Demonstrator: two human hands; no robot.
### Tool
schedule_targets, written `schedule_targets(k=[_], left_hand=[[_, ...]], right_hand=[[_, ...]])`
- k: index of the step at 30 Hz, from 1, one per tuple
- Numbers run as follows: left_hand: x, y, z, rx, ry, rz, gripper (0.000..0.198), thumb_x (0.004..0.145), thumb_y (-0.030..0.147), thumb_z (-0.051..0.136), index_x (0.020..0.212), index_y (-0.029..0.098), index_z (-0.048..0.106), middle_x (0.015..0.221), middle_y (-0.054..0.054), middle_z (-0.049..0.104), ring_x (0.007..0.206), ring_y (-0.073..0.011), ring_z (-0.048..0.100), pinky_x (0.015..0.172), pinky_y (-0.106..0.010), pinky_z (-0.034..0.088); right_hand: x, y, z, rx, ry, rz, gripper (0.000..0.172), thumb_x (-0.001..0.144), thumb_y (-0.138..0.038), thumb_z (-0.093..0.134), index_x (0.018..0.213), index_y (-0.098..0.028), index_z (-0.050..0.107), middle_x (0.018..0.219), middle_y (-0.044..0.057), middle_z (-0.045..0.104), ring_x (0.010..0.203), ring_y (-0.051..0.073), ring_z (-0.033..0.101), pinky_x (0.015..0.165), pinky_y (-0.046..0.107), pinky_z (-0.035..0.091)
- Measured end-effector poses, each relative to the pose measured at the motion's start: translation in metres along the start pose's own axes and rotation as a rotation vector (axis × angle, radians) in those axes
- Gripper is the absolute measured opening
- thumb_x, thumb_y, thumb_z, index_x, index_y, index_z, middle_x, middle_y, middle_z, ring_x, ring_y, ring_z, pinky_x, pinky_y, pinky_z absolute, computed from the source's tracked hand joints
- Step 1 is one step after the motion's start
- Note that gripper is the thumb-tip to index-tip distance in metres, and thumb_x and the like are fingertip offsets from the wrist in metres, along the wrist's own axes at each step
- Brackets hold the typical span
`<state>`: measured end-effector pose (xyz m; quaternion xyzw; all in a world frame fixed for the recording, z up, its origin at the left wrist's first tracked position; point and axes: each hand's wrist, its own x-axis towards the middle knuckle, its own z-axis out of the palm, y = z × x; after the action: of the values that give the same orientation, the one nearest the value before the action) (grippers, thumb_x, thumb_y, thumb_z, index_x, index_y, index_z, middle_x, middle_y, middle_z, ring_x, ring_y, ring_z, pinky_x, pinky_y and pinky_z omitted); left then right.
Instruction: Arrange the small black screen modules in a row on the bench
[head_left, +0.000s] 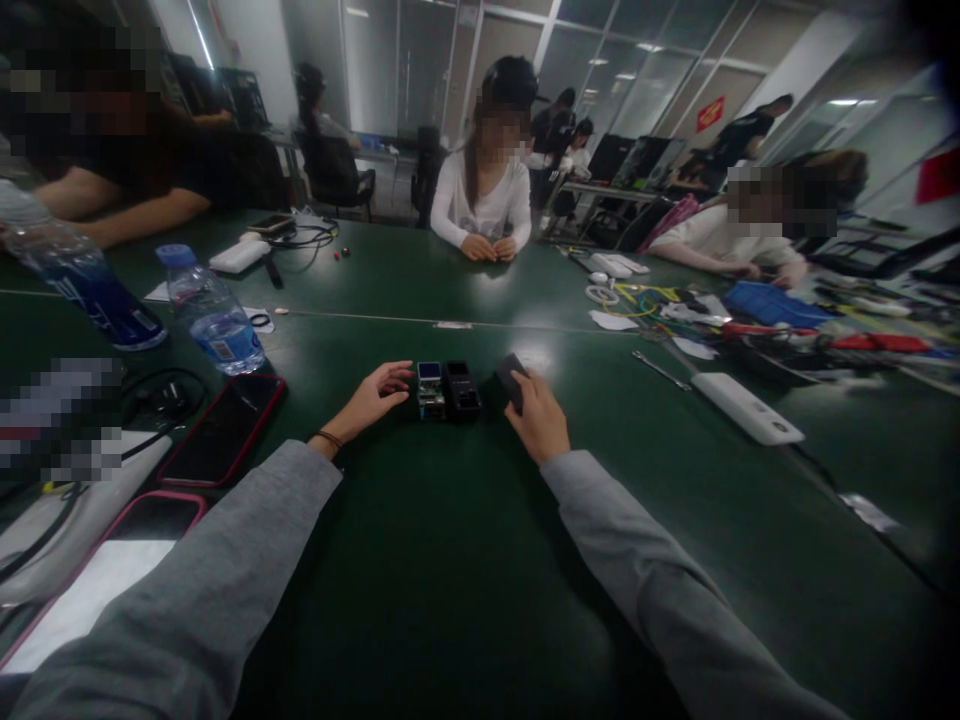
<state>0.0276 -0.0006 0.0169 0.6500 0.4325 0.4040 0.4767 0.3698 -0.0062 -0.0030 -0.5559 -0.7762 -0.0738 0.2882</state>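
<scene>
On the green table (420, 560) a small circuit board with a screen (430, 391) lies beside a black case piece (461, 388). My left hand (376, 396) is just left of the board, its fingers apart and slightly curled, with nothing in it. To the right of the case piece, my right hand (538, 414) has its fingers around a dark block-like part (511, 378), which is at the tabletop. Part of that dark part is hidden by the fingers.
Phones (225, 430), a water bottle (217, 325) and a bottle of blue liquid (105, 295) are at left. A wrench (660, 370), a white power strip (748, 408) and tangled cables (645, 298) lie at right. People sit around the table.
</scene>
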Motion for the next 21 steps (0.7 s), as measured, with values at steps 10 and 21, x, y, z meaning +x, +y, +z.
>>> schedule_targets(k=[10,21], left_hand=[[0.000,-0.001,0.001,0.009,0.007,-0.008,0.057,0.090,0.017,0.066,0.146,0.021,0.054,0.140,-0.012,0.063,0.117,-0.0243,0.065,0.109,-0.053,0.050],[0.001,-0.001,0.001,-0.024,0.019,-0.015,0.058,0.088,0.013,0.066,0.144,0.020,0.055,0.137,-0.012,0.065,0.116,-0.0240,0.066,0.110,-0.054,0.049]], right_hand=[[0.001,-0.036,-0.013,-0.032,-0.137,-0.216,0.054,0.101,-0.024,0.052,0.154,-0.016,0.048,0.160,0.020,0.042,0.149,0.039,0.040,0.119,0.063,0.042],[-0.006,-0.029,-0.005,0.110,-0.011,-0.015,0.058,0.102,-0.032,0.048,0.158,-0.019,0.042,0.156,0.021,0.045,0.137,0.039,0.055,0.107,0.061,0.056]])
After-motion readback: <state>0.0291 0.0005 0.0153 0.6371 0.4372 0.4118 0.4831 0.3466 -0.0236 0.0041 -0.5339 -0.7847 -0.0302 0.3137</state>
